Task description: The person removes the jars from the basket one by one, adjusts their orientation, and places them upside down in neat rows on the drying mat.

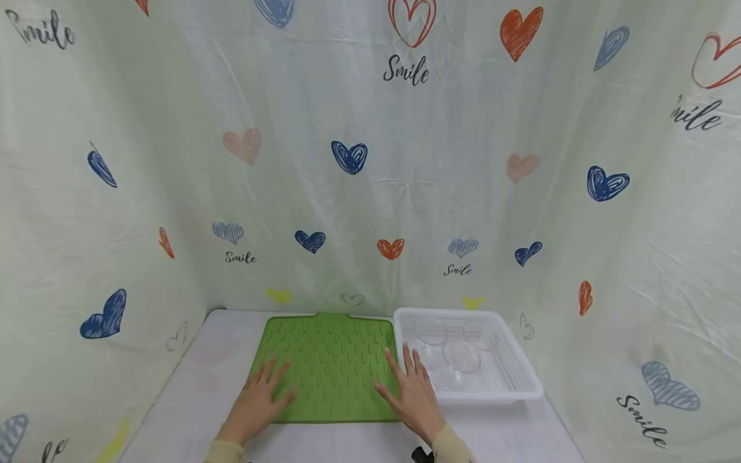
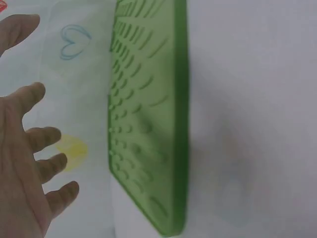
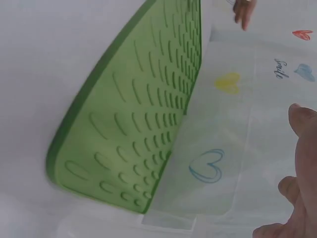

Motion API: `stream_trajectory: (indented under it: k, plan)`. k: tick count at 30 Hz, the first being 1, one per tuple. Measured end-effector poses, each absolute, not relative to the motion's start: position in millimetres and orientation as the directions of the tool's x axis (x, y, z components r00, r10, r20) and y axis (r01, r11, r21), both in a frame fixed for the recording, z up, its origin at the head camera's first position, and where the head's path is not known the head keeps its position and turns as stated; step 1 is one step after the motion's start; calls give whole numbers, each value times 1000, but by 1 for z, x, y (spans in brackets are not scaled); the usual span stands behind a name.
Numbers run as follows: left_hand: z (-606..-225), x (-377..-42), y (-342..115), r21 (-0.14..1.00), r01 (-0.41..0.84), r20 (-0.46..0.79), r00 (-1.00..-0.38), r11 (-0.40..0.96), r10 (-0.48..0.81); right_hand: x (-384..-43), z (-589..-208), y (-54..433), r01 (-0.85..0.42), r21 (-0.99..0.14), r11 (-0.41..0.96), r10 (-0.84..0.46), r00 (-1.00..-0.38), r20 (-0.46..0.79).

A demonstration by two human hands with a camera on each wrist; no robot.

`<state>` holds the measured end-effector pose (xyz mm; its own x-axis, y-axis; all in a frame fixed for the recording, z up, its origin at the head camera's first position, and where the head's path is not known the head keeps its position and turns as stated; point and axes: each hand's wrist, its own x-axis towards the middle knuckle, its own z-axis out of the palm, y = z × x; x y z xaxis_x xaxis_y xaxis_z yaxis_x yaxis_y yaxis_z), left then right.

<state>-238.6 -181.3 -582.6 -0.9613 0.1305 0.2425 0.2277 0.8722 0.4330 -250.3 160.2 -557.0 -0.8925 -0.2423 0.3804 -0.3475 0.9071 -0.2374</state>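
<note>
A green mat point(image 1: 330, 373) with rows of raised ridges lies flat on the white table. Over its left edge hovers my left hand point(image 1: 257, 402), fingers spread and holding nothing. My right hand point(image 1: 413, 392) spreads its fingers above the mat's right edge, beside the basket, with nothing in its grasp. In the left wrist view the left hand's fingers point(image 2: 29, 99) are apart from the mat point(image 2: 143, 99). A white plastic basket point(image 1: 492, 392) stands right of the mat. Several clear round dishes point(image 1: 461, 357) lie inside it.
White table cloth point(image 1: 191, 373) shows left of the mat and along the front. A curtain point(image 1: 405, 193) printed with hearts and "Smile" encloses the back and both sides. A small black object point(image 1: 422, 455) shows by the right wrist.
</note>
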Motion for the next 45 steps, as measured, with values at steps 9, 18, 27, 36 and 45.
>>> stream_trajectory:
  k: [9,18,27,36,45]
  plan:
    - [-603,-221,-183,484,121,17,-991,867,129,-228,-568,181,-355,-223,908,-217,-853,475]
    - [-616,-217,-188,458,113,-10,-991,882,133,-237,-566,230,-181,-345,921,74,-787,612]
    - [-618,-218,-188,454,101,-50,-989,885,138,-251,-570,268,77,-455,887,342,-772,536]
    - [-614,-219,-186,481,97,-65,-987,871,146,-259,-573,278,234,-480,845,439,-816,375]
    - [-613,-220,-186,483,104,-63,-986,869,153,-273,-566,282,278,-424,862,400,-887,231]
